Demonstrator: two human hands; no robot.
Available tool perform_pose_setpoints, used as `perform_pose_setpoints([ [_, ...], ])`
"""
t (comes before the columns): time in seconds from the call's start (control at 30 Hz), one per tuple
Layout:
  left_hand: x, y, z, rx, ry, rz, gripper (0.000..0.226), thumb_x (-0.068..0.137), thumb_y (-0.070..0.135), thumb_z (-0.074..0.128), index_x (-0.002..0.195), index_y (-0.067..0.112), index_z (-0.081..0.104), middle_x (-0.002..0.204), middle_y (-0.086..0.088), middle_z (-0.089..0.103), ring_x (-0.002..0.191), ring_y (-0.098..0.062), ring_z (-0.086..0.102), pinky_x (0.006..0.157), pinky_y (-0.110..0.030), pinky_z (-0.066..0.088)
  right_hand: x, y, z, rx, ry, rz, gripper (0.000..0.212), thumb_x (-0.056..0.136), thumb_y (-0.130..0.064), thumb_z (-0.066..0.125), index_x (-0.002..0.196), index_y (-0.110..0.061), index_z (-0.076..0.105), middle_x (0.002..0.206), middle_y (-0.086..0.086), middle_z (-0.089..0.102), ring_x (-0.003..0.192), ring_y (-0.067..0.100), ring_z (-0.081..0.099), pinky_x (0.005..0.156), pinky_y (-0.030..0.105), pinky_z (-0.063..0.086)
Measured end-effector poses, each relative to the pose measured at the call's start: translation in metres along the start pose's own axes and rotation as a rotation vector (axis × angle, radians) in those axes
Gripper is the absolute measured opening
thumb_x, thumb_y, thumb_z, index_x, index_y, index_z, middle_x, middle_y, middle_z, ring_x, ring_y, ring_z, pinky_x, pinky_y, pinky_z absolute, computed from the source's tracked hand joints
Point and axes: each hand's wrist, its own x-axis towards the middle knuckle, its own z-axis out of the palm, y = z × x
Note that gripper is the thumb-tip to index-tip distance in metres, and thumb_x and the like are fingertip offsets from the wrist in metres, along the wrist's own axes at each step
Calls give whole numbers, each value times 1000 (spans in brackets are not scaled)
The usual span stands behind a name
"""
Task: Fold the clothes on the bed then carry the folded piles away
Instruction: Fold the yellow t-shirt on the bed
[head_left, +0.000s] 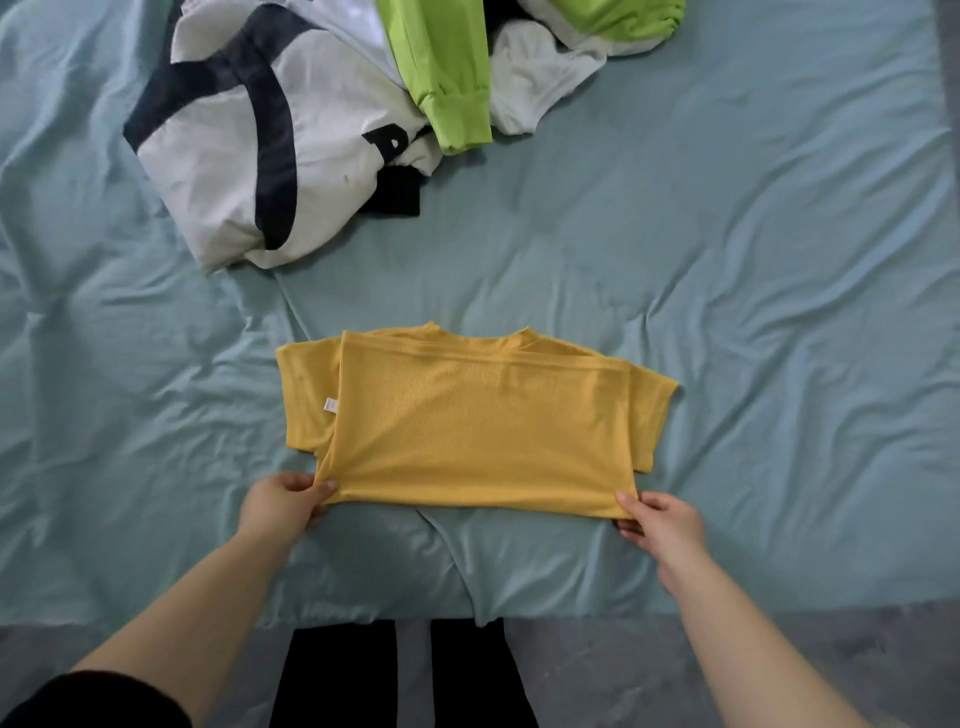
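A yellow T-shirt is lying folded in half on the pale blue sheet of the bed, its fold edge toward the person and its neckline pointing away. The left hand is pinching the shirt's near left corner between thumb and fingers, and the right hand is gripping the near right corner the same way. Beyond the shirt, well apart from it, a white and dark jacket is sitting crumpled, with a lime green garment draping over it and a white garment lying just beside that.
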Motion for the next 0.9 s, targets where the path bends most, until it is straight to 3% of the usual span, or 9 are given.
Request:
perform_pose_setpoints([
  [0.1, -8, 3, 8, 221, 145, 74, 25, 76, 26, 77, 89, 12, 61, 86, -5, 65, 72, -22, 59, 67, -37, 48, -1, 7, -2, -74, -9, -23, 21, 83, -13, 74, 100, -4, 64, 85, 9, 65, 70, 16, 61, 51, 21, 54],
  [0.2, -26, 22, 28, 330, 269, 155, 32, 75, 29, 73, 93, 18, 49, 93, -2, 55, 68, -16, 52, 58, -32, 36, 0, 3, -1, -69, -1, -71, 16, 80, -23, 77, 86, -11, 68, 87, 10, 70, 79, 19, 63, 67, 33, 53],
  [0.33, -59, 58, 95, 243, -26, 283, 16, 82, 21, 68, 91, 18, 56, 82, 5, 57, 67, -7, 50, 54, -22, 36, 5, -12, 1, 115, 70, -97, 21, 80, -24, 77, 92, -9, 70, 86, 9, 71, 80, 22, 66, 72, 34, 54],
  [0.43, -87, 85, 159, 223, -328, 391, 16, 85, 14, 65, 102, 15, 63, 92, -2, 67, 83, -17, 62, 72, -27, 50, 12, -20, 7, 289, 53, -14, 20, 80, -23, 77, 93, -10, 67, 94, 12, 71, 87, 26, 67, 78, 38, 56],
  [0.5, -102, 103, 196, 245, -458, 456, 22, 88, 13, 60, 109, 15, 65, 100, -4, 70, 88, -18, 63, 76, -25, 49, 15, -22, 12, 337, 54, 7, 24, 80, -20, 78, 96, -6, 67, 94, 15, 71, 87, 27, 66, 81, 41, 55],
  [0.6, -114, 130, 239, 265, -561, 541, 32, 88, 9, 56, 119, 14, 62, 108, -4, 70, 98, -18, 64, 85, -24, 51, 15, -23, 16, 402, 30, 0, 24, 80, -9, 76, 99, 0, 65, 81, 13, 67, 64, 19, 63, 54, 24, 53],
  [0.67, -114, 146, 261, 299, -521, 585, 36, 88, 9, 53, 124, 14, 60, 113, -6, 69, 104, -24, 63, 92, -35, 51, 16, -21, 15, 437, 8, -4, 22, 80, -6, 75, 98, -1, 63, 77, 12, 65, 56, 13, 60, 48, 21, 48],
  [0.77, -108, 163, 278, 445, -358, 697, 44, 87, 11, 53, 131, 18, 53, 123, -6, 60, 103, -24, 61, 86, -32, 51, 17, -15, 13, 421, -27, -17, 16, 81, -5, 73, 94, 0, 65, 77, 11, 66, 64, 17, 59, 55, 24, 49],
  [0.9, -97, 170, 272, 713, -39, 916, 44, 83, 23, 63, 125, 22, 48, 126, -5, 47, 112, -28, 52, 83, -35, 42, 20, -11, 12, 432, -32, -8, 8, 84, -3, 69, 78, -6, 64, 66, 5, 61, 57, 13, 55, 46, 16, 46],
])
